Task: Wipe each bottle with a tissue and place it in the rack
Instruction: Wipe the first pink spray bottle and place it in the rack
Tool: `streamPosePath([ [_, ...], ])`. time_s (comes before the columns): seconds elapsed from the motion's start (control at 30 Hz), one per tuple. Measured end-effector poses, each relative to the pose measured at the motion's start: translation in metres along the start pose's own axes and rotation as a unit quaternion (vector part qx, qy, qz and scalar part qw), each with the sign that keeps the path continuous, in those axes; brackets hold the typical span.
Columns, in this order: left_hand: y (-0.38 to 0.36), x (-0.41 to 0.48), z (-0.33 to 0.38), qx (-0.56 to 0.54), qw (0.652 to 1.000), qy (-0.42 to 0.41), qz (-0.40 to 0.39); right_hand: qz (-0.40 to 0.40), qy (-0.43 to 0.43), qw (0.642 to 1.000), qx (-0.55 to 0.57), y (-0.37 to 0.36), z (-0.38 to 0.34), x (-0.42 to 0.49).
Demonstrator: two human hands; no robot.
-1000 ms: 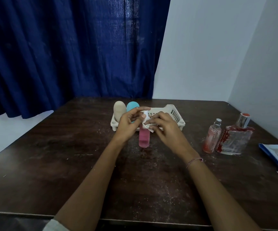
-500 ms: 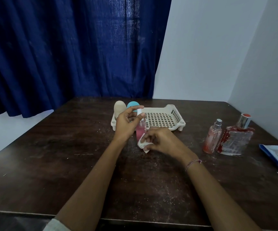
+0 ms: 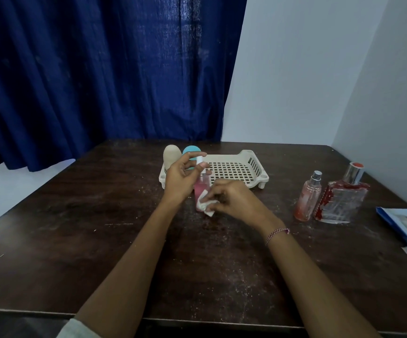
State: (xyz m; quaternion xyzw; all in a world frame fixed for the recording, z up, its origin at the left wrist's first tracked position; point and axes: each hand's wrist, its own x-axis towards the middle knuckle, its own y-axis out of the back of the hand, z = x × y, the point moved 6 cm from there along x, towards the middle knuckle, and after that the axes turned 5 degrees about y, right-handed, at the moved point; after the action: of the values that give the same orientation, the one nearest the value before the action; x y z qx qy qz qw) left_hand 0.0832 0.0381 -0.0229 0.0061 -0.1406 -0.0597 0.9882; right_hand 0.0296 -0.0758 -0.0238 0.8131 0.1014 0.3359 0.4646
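So the left hand [image 3: 180, 181] pinches the pink spray bottle [image 3: 200, 189] up by its neck, holding it upright just in front of the white rack [image 3: 231, 156]. The right hand [image 3: 234, 203] pinches a crumpled tissue [image 3: 204, 206] against the bottle's lower side.

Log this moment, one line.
wiping pink spray bottle | left hand holds top | right hand presses tissue low | rack holds beige bottle, teal bottle

Left hand [image 3: 180, 180] steadies the pink bottle [image 3: 202, 189]; right hand [image 3: 234, 201] presses tissue [image 3: 204, 206] against it.
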Motion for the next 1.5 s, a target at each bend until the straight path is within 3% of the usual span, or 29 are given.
streamPosePath([
  [0.17, 0.002, -0.002, 0.002, -0.021, 1.0, 0.0, -0.006, -0.054, 0.005, 0.999, -0.001, -0.006, -0.004, 0.0],
  [0.33, -0.005, -0.004, 0.004, -0.018, 0.998, -0.016, -0.056, 0.093, 0.031, 0.995, -0.027, 0.015, -0.01, 0.0],
  [0.43, -0.01, -0.005, 0.004, -0.017, 0.997, -0.023, -0.078, 0.136, 0.036, 0.99, -0.033, 0.022, -0.008, -0.003],
  [0.63, -0.011, -0.003, 0.004, -0.028, 0.995, -0.004, -0.098, 0.149, -0.02, 0.987, -0.057, 0.032, 0.009, -0.006],
  [0.9, -0.013, -0.006, 0.006, -0.049, 0.991, -0.018, -0.121, 0.119, 0.033, 0.99, -0.064, 0.02, -0.012, -0.004],
  [1.17, -0.016, -0.004, 0.005, -0.056, 0.989, -0.013, -0.134, 0.157, -0.013, 0.985, -0.065, 0.027, -0.005, -0.008],
  [1.3, -0.015, -0.002, 0.003, -0.069, 0.99, -0.004, -0.126, 0.128, 0.007, 0.99, -0.052, 0.018, -0.006, -0.005],
  [1.5, -0.01, -0.002, 0.003, -0.051, 0.995, 0.003, -0.084, -0.029, 0.008, 0.999, -0.043, -0.004, -0.005, -0.002],
])
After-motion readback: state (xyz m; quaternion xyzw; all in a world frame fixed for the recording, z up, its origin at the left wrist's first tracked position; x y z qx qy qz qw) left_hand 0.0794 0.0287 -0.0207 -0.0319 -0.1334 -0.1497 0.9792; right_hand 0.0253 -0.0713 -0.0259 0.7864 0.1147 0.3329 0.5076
